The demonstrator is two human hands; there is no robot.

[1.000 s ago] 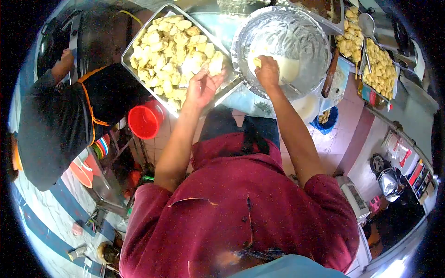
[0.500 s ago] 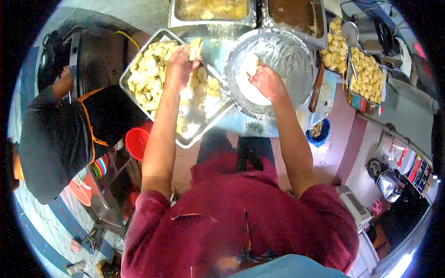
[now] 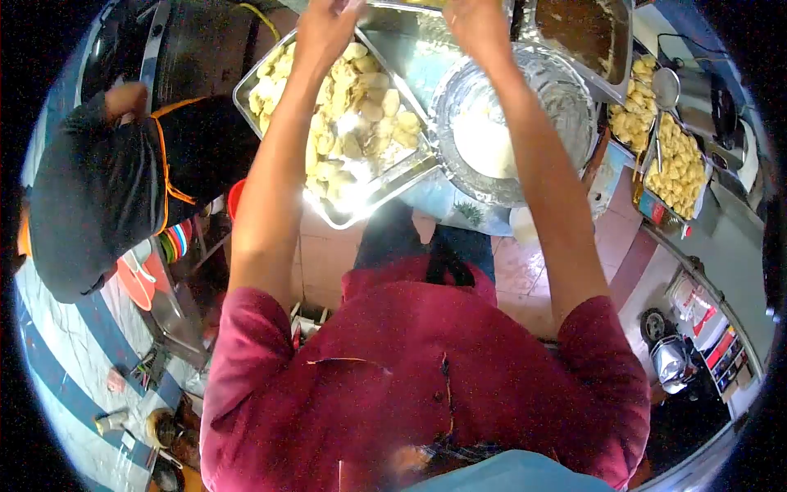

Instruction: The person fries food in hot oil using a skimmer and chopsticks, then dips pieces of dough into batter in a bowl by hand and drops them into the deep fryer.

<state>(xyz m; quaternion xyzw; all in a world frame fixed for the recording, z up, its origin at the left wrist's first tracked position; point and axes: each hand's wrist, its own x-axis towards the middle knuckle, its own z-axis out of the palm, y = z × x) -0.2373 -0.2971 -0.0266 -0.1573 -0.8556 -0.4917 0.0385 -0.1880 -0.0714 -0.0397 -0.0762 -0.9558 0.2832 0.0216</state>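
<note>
My left hand [image 3: 328, 29] is at the top edge of the view, above the far side of a metal tray [image 3: 377, 199] of pale yellow slices [image 3: 361, 90]. Its visible fingers look curled, but what they hold is cut off. My right hand [image 3: 478, 29] reaches past a wide basin [image 3: 443, 160] to the near rim of a metal vat at the top. Its fingers are blurred and partly out of view. White batter [image 3: 484, 143] lies in the basin, and its inner wall is smeared with it.
A second vat [image 3: 578, 33] with dark brown contents stands at the top right. Beyond the basin are trays of yellow fried pieces [image 3: 676, 168] and a skimmer [image 3: 666, 86]. At left stands another person in a dark top [image 3: 98, 197], near a dark appliance [image 3: 193, 57].
Both hands have moved up and away from me: the left from over the tray, the right from over the basin with a battered slice. The whole view has shifted.
</note>
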